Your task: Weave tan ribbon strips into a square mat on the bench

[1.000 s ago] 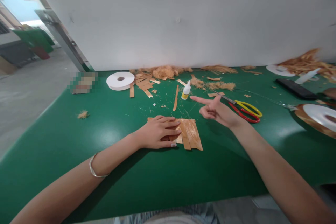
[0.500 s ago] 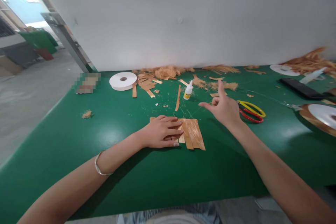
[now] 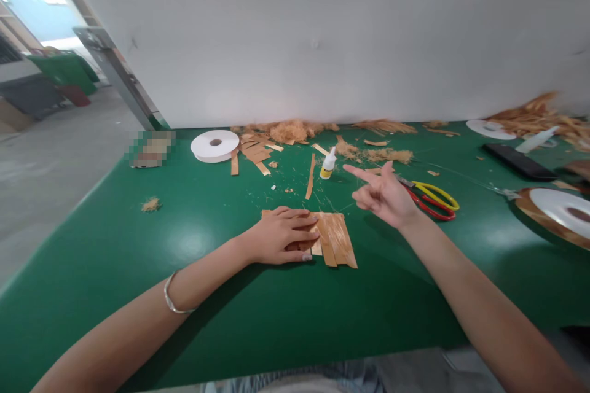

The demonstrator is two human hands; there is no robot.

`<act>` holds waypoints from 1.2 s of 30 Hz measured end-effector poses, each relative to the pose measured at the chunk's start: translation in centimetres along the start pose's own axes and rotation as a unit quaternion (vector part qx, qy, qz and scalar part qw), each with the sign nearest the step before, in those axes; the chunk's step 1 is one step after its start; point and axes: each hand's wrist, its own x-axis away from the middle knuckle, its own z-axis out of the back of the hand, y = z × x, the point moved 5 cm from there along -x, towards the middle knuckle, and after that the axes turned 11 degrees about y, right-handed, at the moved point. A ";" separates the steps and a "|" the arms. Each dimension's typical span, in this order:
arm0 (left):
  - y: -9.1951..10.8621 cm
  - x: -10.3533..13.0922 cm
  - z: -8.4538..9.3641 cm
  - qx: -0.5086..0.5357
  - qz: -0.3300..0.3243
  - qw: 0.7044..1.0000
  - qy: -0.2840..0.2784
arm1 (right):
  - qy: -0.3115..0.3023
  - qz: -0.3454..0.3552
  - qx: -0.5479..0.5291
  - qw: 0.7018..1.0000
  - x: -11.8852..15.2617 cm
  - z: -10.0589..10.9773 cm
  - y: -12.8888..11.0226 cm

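My left hand (image 3: 283,236) lies flat with its fingers spread on the left part of a panel of side-by-side tan strips (image 3: 338,239). The panel's right part shows, with uneven lower ends and whitish streaks. My right hand (image 3: 382,196) is raised to the right of the panel, index finger stretched out to the left, other fingers partly curled, nothing seen in it. Just left of that fingertip stands a small white glue bottle (image 3: 327,166) with a yellow label. Scissors (image 3: 433,199) with one red and one yellow handle lie behind my right hand, on its right side.
On the green table (image 3: 207,331), a white roll (image 3: 215,144), loose tan strips (image 3: 255,152) and a fibre heap (image 3: 291,130) lie at the back. A single strip (image 3: 310,177) lies beside the bottle. At right are a black phone-like object (image 3: 519,161) and a ribbon roll (image 3: 557,212).
My right hand has turned, its index finger now pointing left near the bottle instead of upward, with the thumb no longer stretched out. My left hand has stayed on the panel. The view has shifted slightly.
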 end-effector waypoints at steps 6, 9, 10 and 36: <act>0.1 0.1 0.0 -0.008 -0.003 1.000 0.001 | 0.013 0.111 0.177 0.978 0.1 0.7 -0.5; 0.1 0.1 0.0 -0.014 -0.008 1.000 -0.002 | 0.054 0.159 0.381 0.909 -0.1 1.3 -0.5; 0.1 0.0 0.0 -0.014 -0.009 1.000 -0.003 | 0.072 0.179 0.445 0.874 -0.2 1.5 -0.6; 0.1 0.0 0.0 0.000 -0.010 1.000 0.012 | -0.036 0.032 0.070 0.996 0.3 0.0 0.2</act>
